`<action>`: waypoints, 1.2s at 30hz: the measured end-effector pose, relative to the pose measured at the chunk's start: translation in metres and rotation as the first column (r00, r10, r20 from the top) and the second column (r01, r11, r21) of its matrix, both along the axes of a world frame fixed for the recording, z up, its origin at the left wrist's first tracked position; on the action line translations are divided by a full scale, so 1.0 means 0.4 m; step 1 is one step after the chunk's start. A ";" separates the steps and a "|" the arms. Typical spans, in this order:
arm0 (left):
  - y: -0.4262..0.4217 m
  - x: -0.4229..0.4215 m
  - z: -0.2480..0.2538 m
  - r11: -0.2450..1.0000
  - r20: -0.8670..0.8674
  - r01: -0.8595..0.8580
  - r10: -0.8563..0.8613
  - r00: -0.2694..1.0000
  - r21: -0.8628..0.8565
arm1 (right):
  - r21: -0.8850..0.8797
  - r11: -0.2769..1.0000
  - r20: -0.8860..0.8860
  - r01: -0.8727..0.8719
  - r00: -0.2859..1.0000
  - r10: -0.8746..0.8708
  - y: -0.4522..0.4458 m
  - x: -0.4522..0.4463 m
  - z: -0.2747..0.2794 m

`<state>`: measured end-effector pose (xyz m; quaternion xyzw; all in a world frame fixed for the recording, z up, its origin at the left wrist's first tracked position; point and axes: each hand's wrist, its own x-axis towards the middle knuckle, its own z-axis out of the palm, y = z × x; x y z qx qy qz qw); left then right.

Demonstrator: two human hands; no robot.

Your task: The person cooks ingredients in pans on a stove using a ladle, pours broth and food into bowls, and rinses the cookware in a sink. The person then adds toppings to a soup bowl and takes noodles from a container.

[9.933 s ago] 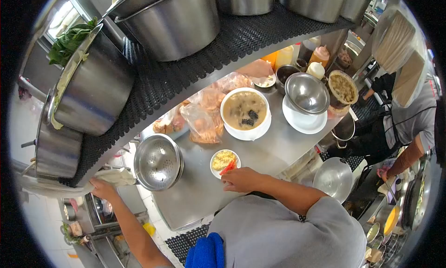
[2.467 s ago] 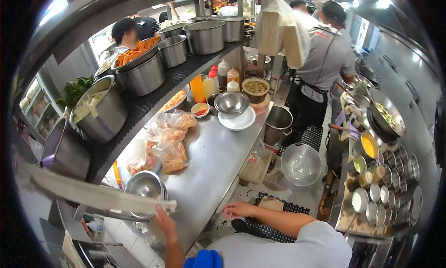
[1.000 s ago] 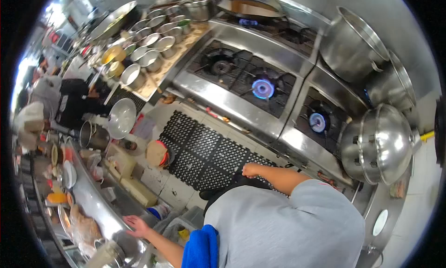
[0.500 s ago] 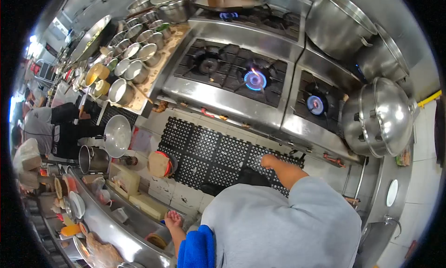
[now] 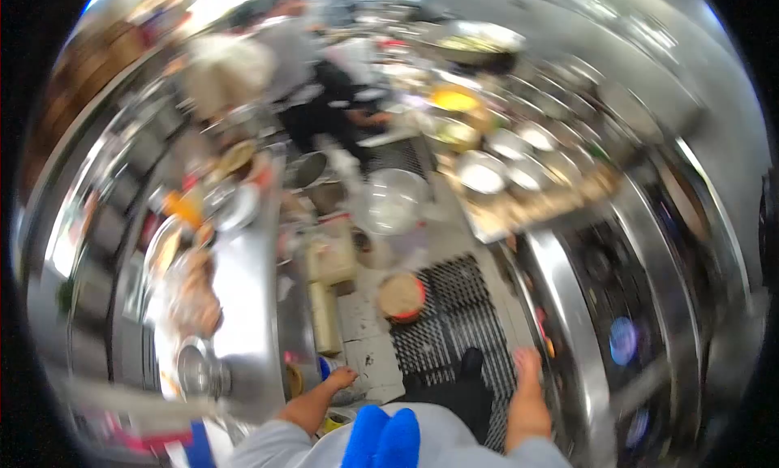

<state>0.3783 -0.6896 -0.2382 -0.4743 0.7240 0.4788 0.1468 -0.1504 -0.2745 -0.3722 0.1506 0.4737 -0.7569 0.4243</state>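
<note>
The view is smeared by motion. My left hand [image 5: 342, 377] is low in front of me, its fingers curled together, near the edge of the steel counter [image 5: 247, 289]; whether anything is in it is too small to tell. On the right, my right hand [image 5: 527, 360] hangs beside the stove front [image 5: 568, 322], touching nothing visible; its fingers are too blurred to read. A blue cloth [image 5: 381, 439] lies against my grey shirt. Between the counter and the stove, a round brown-topped container with a red rim [image 5: 402, 297] stands on the floor.
A black perforated mat [image 5: 450, 322] covers part of the floor. Beyond it are a large metal bowl [image 5: 393, 202] and a pot [image 5: 316, 176]. A co-worker [image 5: 304, 70] is farther ahead. Metal containers [image 5: 483, 174] fill the right-hand shelf; bagged food [image 5: 195, 293] lies on the left counter.
The view has swung left, from the stove toward the aisle and counter. My left hand has gone from palm up to curled. My right arm now points forward beside the stove.
</note>
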 end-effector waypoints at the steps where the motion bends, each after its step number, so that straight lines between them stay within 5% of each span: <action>1: -0.011 0.016 0.000 0.993 0.021 0.050 -0.048 0.999 -0.110 | 0.262 0.958 0.013 0.113 0.993 -0.121 -0.020 -0.047 0.032; 2: -0.022 0.028 -0.001 0.971 0.052 0.098 -0.089 0.995 -0.219 | 0.391 0.904 -0.010 0.175 0.983 -0.186 -0.034 -0.045 0.115; 3: -0.023 -0.004 0.082 0.868 0.186 0.347 -0.299 0.936 -0.354 | 0.436 0.877 -0.022 0.205 0.976 -0.217 -0.028 -0.063 0.135; 4: -0.012 -0.049 0.165 0.976 0.219 -0.062 0.108 0.970 -0.208 | 0.471 0.850 -0.036 0.237 0.968 -0.250 -0.019 -0.078 0.154; 7: -0.010 -0.074 0.230 0.945 0.101 -0.277 0.296 0.950 -0.172 | 0.536 0.795 -0.064 0.284 0.953 -0.297 -0.019 -0.104 0.178; 8: 0.005 -0.078 0.237 0.937 0.104 -0.296 0.318 0.942 -0.186 | 0.553 0.782 -0.064 0.287 0.951 -0.304 -0.021 -0.109 0.177; 13: 0.081 -0.114 0.278 0.962 0.100 0.131 -0.110 0.989 -0.240 | 0.613 0.737 -0.037 0.285 0.942 -0.333 -0.050 -0.127 0.161; 15: 0.107 -0.164 0.292 0.983 0.283 -0.183 0.168 0.944 0.028 | 0.624 0.721 -0.032 0.301 0.932 -0.361 -0.046 -0.123 0.152; 18: 0.113 -0.215 0.312 0.956 0.216 -0.288 0.269 0.939 0.061 | 0.632 0.703 -0.037 0.327 0.918 -0.394 -0.036 -0.107 0.148; 22: 0.044 -0.226 0.196 0.999 0.173 -0.005 0.014 0.985 -0.051 | 0.637 0.659 -0.054 0.400 0.876 -0.480 -0.008 -0.078 0.134; 24: 0.020 -0.342 0.330 0.961 0.122 -0.273 0.265 0.957 0.054 | 0.637 0.635 -0.084 0.437 0.858 -0.506 -0.003 -0.073 0.125; 26: -0.001 -0.332 0.256 0.953 0.066 -0.286 0.281 0.957 0.099 | 0.636 0.613 -0.135 0.468 0.850 -0.509 0.008 -0.084 0.105; 27: -0.014 -0.326 0.227 0.932 0.009 -0.335 0.337 0.941 0.139 | 0.360 0.740 -0.109 0.568 0.814 -0.571 -0.043 -0.070 0.209; 28: -0.021 -0.334 0.232 0.949 0.045 -0.267 0.263 0.964 0.166 | 0.632 0.647 -0.045 0.428 0.853 -0.520 -0.018 -0.076 0.199; 29: -0.029 -0.345 0.241 0.946 0.064 -0.284 0.277 0.959 0.157 | 0.465 0.642 -0.067 0.610 0.747 -0.662 -0.014 -0.065 0.162; 30: -0.031 -0.356 0.244 0.945 0.084 -0.292 0.282 0.956 0.150 | 0.189 0.837 -0.084 0.513 0.858 -0.507 0.019 -0.044 0.149; 31: -0.016 -0.357 0.251 0.959 0.129 -0.209 0.187 0.974 0.190 | 0.296 0.873 -0.188 0.388 0.920 -0.345 0.045 -0.032 0.124; 32: -0.006 -0.362 0.259 0.928 0.086 -0.286 0.273 0.958 0.238 | 0.335 0.851 -0.417 0.405 0.874 -0.252 0.053 -0.009 0.097; 33: -0.004 -0.376 0.261 0.885 0.044 -0.370 0.373 0.927 0.282 | 0.518 0.613 -0.052 0.597 0.737 -0.674 0.027 -0.046 0.058; 36: 0.002 -0.346 0.229 0.900 0.111 -0.293 0.271 0.956 0.323 | 0.577 0.596 -0.012 0.558 0.736 -0.677 0.020 -0.053 0.035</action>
